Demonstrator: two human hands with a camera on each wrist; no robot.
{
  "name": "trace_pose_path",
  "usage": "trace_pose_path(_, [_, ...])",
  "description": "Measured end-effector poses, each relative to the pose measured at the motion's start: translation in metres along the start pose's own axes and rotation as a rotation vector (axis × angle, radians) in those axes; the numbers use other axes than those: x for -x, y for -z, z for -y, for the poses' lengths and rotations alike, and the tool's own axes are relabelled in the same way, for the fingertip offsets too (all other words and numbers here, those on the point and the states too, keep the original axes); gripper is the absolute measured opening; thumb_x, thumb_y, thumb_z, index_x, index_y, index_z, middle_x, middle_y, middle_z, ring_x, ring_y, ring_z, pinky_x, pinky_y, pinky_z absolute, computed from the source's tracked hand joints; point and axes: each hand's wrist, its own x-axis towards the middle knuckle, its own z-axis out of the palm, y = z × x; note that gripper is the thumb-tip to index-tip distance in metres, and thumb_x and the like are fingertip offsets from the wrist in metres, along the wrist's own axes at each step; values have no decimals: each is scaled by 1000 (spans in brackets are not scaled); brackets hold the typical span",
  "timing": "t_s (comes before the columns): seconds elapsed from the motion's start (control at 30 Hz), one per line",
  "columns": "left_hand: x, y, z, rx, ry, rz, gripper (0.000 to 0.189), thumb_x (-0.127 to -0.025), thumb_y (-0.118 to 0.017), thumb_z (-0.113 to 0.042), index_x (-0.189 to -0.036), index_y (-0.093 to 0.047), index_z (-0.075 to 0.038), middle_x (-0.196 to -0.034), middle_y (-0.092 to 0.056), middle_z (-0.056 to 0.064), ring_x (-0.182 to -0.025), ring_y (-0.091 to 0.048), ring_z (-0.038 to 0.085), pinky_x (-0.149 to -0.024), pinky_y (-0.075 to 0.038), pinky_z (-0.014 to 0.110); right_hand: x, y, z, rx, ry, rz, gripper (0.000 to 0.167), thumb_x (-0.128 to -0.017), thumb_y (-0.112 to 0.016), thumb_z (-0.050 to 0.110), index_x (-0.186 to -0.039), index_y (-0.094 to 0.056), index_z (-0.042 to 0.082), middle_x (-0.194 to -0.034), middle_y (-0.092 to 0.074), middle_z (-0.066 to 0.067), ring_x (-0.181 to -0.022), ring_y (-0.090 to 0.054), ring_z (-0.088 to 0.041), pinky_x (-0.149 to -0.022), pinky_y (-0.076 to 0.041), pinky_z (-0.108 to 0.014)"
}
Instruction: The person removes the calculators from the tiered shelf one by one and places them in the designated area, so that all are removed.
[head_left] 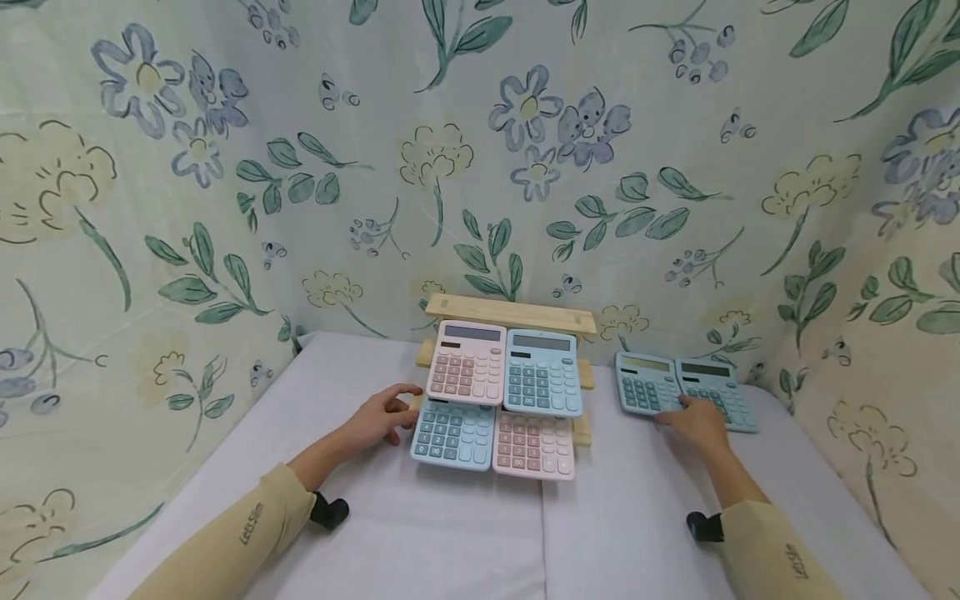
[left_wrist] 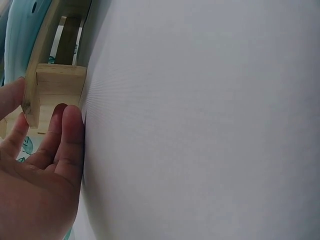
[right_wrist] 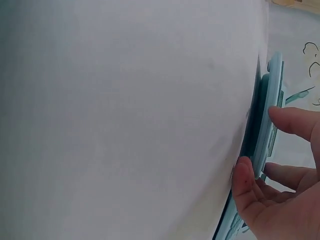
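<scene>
A wooden rack [head_left: 510, 312] bears two rows of calculators. On its upper row a pink calculator [head_left: 467, 362] stands left of a blue calculator [head_left: 542, 372]. Below them are another blue calculator [head_left: 453, 433] and another pink calculator [head_left: 533, 446], their tops covered. My left hand [head_left: 380, 417] holds the rack's left end, its fingers around the edge of a wooden slat [left_wrist: 31, 97]. At the right, my right hand [head_left: 700, 427] pinches the lower right part of a blue calculator [head_left: 647, 383] between thumb and fingers. Beside it lies a second blue calculator [head_left: 716, 392], partly hidden by that hand.
White cloth covers the table [head_left: 450, 533], with a seam running toward the front. A floral curtain [head_left: 480, 167] hangs behind and along both sides, close to the rack and the right-hand calculators. Black straps [head_left: 328, 510] sit at both wrists.
</scene>
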Motion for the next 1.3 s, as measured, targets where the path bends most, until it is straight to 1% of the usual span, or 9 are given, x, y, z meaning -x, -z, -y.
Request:
trace_pose_path(0.23, [3,0,-1,-12,-10,-8,49,-97,-68,-33,-142,-51,-28,-106,-66,7,-80,-61,22,-67,-53,33,4,-2,0,50,32,-20,79,-88,-74,24,-146,-37,-13,-150,-34,-38,-140,-29,-56,-114,-28,-62])
trace_pose_path(0.4, [2,0,-1,-14,-11,3,49,-96,-68,-34,-142,-51,-29,-106,-67,7,-81,-61,23,-68,-53,32,6,-3,1,85,47,-26,77,-87,-74,25,-145,-40,-12,-149,-36,-38,-138,-31,-57,-112,-30,-63])
trace_pose_path(0.63, [0,1,-1,-15,-5,4,51,-96,-68,-35,-143,-50,-29,-106,-67,6,-79,-62,23,-68,-53,32,2,-6,6,115,28,-27,76,-86,-76,23,-147,-41,-6,-149,-32,-37,-138,-29,-56,-112,-30,-64])
trace_pose_path(0.93, [0,1,0,-8,-2,5,50,-96,-68,-34,-142,-51,-29,-106,-67,7,-81,-62,23,-68,-54,32,-1,-8,4,150,26,-38,75,-86,-76,24,-146,-42,-7,-147,-32,-37,-136,-31,-56,-111,-31,-64])
trace_pose_path(1.03, [0,1,0,-10,-2,-1,50,-96,-68,-34,-142,-51,-28,-105,-67,6,-79,-62,22,-67,-54,32,-1,-6,3,169,38,-39,74,-86,-76,25,-145,-43,-8,-146,-33,-38,-136,-31,-56,-111,-31,-64])
trace_pose_path(1.17, [1,1,0,-9,5,-5,49,-96,-68,-32,-142,-51,-28,-104,-67,6,-77,-61,23,-66,-53,32,1,-2,1,177,34,-37,72,-88,-74,24,-144,-44,-9,-146,-34,-38,-136,-31,-56,-112,-30,-64])
trace_pose_path(1.3, [2,0,-2,-5,6,-3,49,-96,-68,-32,-142,-51,-28,-104,-67,7,-77,-61,23,-67,-53,32,2,0,0,185,43,-49,71,-89,-72,23,-145,-42,-8,-148,-33,-38,-137,-30,-56,-111,-29,-65])
